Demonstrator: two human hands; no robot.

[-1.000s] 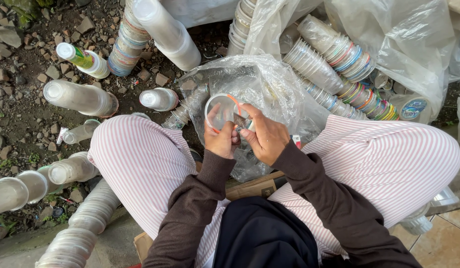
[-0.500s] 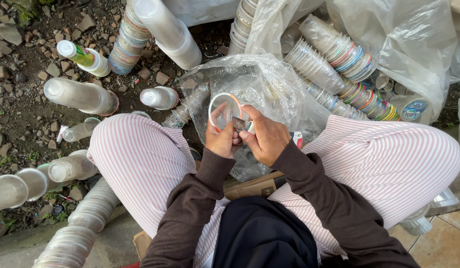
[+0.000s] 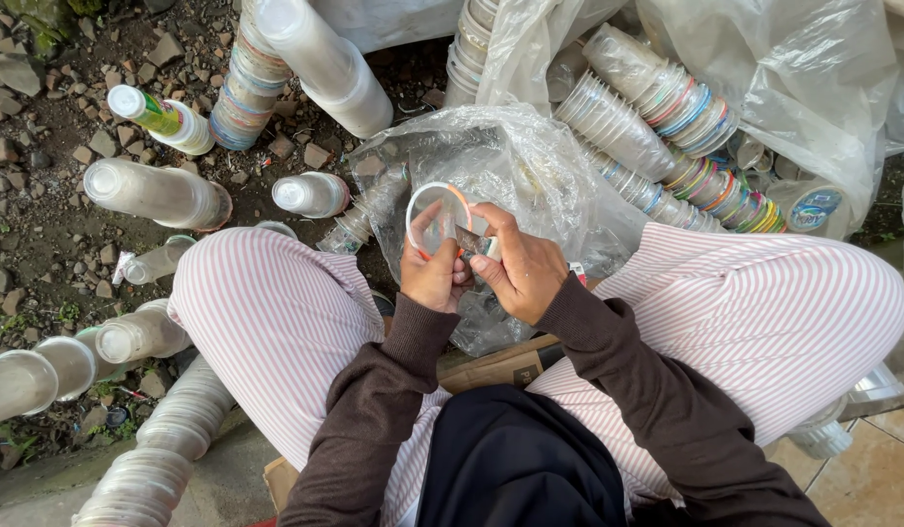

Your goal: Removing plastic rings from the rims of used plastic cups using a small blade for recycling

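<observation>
My left grip (image 3: 434, 278) is grasping a clear plastic cup (image 3: 438, 221) from below, its orange-rimmed mouth turned up toward me. My right grip (image 3: 518, 270) is clenched on a small blade (image 3: 467, 240) that touches the cup's rim. Both work above my striped knees, over a crumpled clear bag (image 3: 515, 166). Stacks of cups (image 3: 657, 107) lie near in bigger bags, and more stacks (image 3: 159, 192) lie on the stony ground (image 3: 42, 224).
</observation>
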